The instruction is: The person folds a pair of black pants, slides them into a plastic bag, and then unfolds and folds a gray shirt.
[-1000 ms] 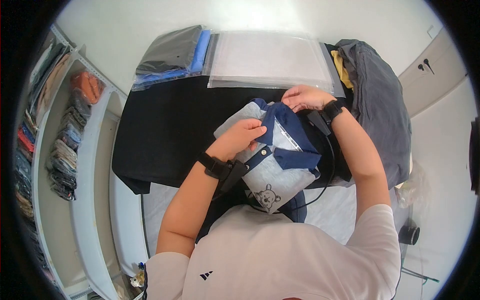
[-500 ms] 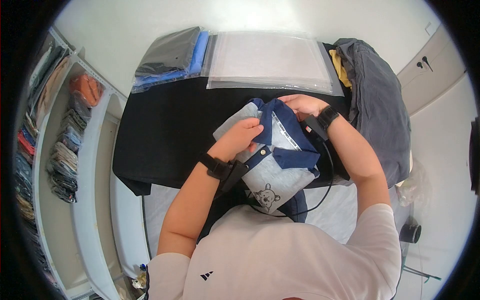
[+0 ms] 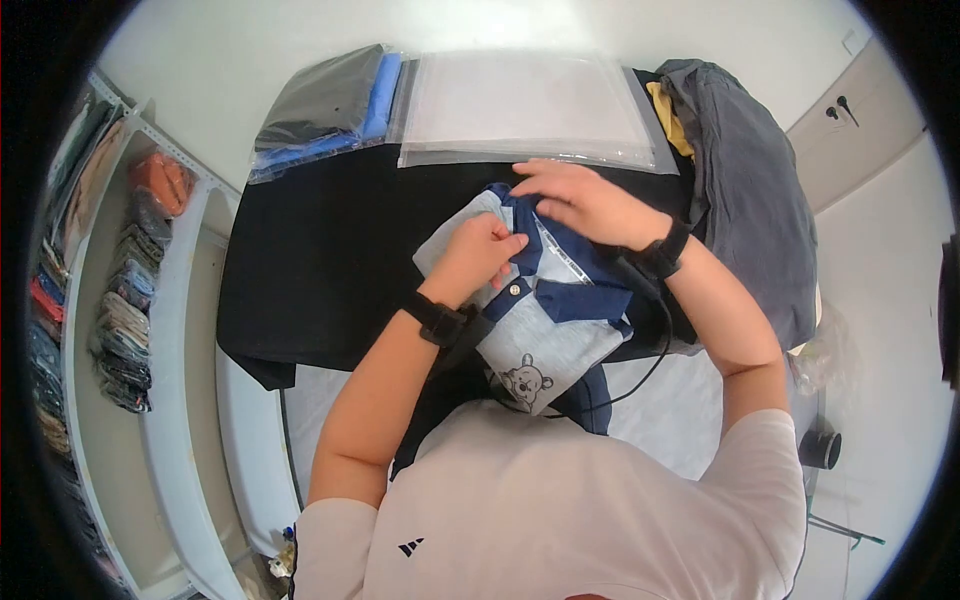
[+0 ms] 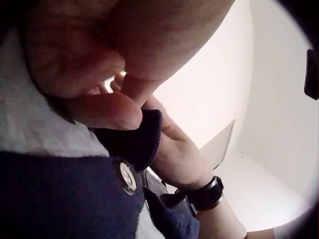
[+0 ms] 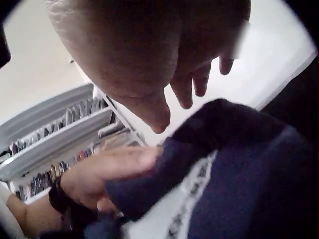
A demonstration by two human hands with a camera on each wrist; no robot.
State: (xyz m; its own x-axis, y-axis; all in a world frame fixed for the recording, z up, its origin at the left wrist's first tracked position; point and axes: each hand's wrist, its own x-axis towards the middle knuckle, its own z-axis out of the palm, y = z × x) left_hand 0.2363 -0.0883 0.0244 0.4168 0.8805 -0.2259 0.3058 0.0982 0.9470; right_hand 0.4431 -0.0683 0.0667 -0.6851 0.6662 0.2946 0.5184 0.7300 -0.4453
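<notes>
A light grey shirt (image 3: 555, 345) with a navy collar (image 3: 585, 302), a button and a printed bear face lies folded at the table's near edge. The left hand (image 3: 478, 255) pinches the left side of the collar between thumb and fingers; the left wrist view shows its thumb on the navy cloth near the button (image 4: 127, 177). Above the collar's far part, the right hand (image 3: 590, 203) has its fingers extended and spread. In the right wrist view those fingers (image 5: 185, 89) hang over the navy cloth (image 5: 249, 164), holding nothing.
Clear plastic bags (image 3: 520, 105) lie along the back of the black table (image 3: 300, 260), beside bagged dark and blue clothing (image 3: 320, 105). Grey cloth (image 3: 750, 190) covers the right side. Shelves (image 3: 110, 330) of packed clothes stand left; a black cable loops by the shirt.
The right hand has let go of the collar's far edge and moved left over it, fingers now spread. The left hand keeps its pinch. The whole view has shifted slightly.
</notes>
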